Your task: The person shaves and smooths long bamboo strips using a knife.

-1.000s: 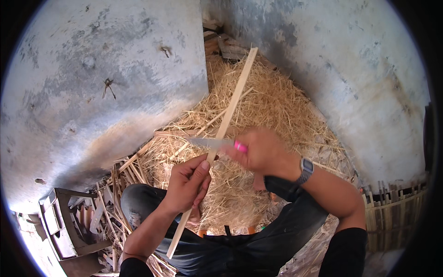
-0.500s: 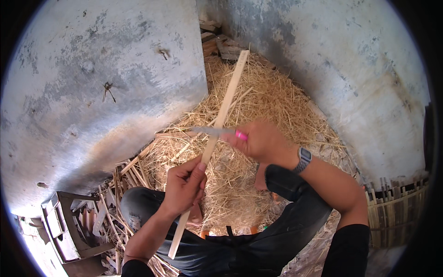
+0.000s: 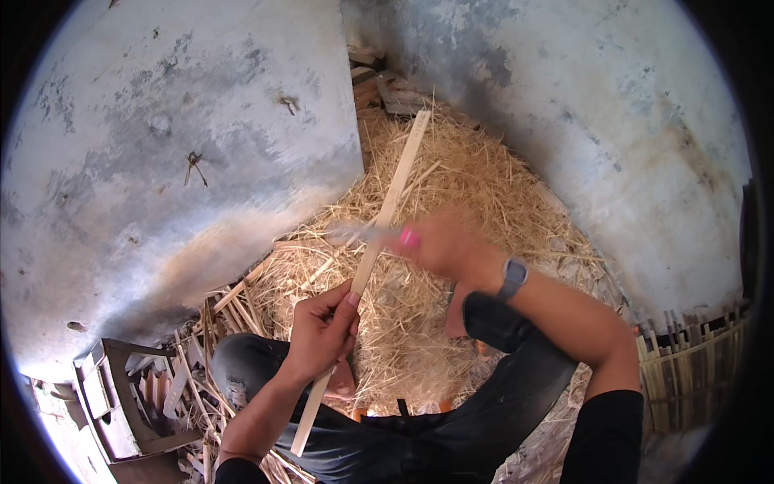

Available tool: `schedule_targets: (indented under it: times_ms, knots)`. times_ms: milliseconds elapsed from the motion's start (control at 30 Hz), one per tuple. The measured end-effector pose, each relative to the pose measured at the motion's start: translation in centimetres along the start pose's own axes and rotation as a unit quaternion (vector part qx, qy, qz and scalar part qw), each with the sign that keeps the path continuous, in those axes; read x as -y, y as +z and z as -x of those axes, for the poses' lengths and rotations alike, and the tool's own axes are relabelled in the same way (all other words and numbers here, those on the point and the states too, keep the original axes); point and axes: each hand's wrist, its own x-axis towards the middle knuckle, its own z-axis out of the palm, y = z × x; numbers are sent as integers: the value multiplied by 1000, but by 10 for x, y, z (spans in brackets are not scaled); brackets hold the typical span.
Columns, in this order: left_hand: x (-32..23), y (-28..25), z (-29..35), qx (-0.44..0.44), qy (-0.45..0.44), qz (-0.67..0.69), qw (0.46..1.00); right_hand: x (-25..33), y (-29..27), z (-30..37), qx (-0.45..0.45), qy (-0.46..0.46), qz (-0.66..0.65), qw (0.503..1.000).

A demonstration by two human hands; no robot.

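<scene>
While left hand (image 3: 322, 335) grips flat pale strip (image 3: 371, 258), fibrous straw (image 3: 476, 185) beneath

I see no packages, labels, signs or screens anywhere around me here.

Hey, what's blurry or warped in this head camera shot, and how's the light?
Head view: the right hand and the pink-handled knife are motion-blurred; the left hand and long pale wooden strip stay sharp; the grey concrete walls bow toward the dark fisheye rim; daylight is soft and even.
</scene>
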Motion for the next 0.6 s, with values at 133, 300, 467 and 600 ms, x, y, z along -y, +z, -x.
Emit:
schedule_targets:
  times_ms: [133,300,467,600]
  knots:
    - [-2,-2,1,-5,2,-14,1000,-34,-21,-15,30,77,10,997]
    - [-2,-6,6,-9,-23,8,1000,2,-4,-9,41,-3,1,999]
    - [-1,-8,17,0,-21,-9,1000,-52,-8,-16,-44,83,-15,995]
    - [7,-11,21,26,-25,-11,999,-80,-32,-11,-52,218,-6,975]
